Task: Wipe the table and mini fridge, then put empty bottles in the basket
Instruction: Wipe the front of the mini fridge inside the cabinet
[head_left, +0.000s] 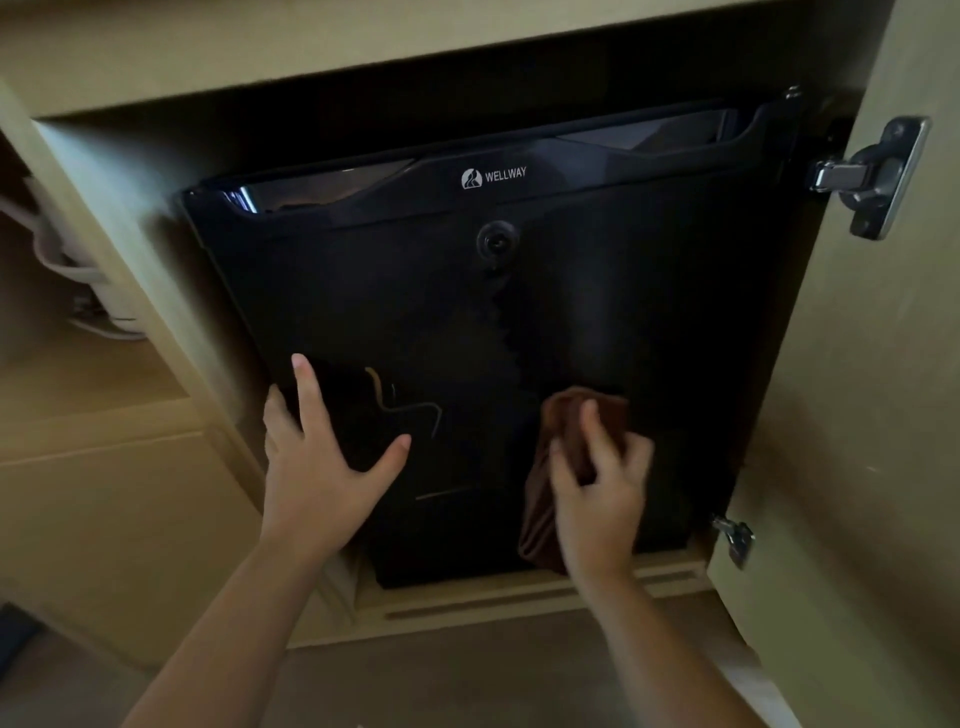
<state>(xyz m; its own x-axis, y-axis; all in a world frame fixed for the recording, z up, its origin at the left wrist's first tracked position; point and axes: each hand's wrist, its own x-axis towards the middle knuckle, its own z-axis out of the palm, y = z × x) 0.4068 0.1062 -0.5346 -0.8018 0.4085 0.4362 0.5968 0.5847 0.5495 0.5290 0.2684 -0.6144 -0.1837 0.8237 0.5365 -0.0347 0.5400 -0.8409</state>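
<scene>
**Item: mini fridge** (519, 322). Black with a glossy door, housed in a tan cabinet (156, 67) whose cabinet door (857, 415) stands open on your right. This is the surface in hand. The table, bottles and basket are out of view.

**Item: cloth** (566, 410). Brown and bunched, pressed to the lower right of the fridge door, with a tail hanging below your palm.

**Item: right hand** (597, 488). Fingers curled round the cloth, gripping it against the door.

**Item: left hand** (317, 467). Released, with fingers straight and spread, lying flat on the lower left of the door, apart from the cloth.

**Handling note (judgement).**
- The wipe sits low on the door, so the upper band and handle recess likely remain to be done.
- Fold the loose tail under your palm so a flat pad meets the gloss rather than a wad.
- Work in overlapping passes, top to bottom.
- Your bare left palm will probably leave prints, so finish over that patch last.
- Mind the hinge (872, 174) by the upper right corner.

**Markings.**
- "WELLWAY" (493, 177) in pale capitals, with a small emblem at its left, centred on the upper band.
- Below it is a round lock (497, 240), with no legible writing.
- Thin pale lines on the lower door are not readable as text.
</scene>
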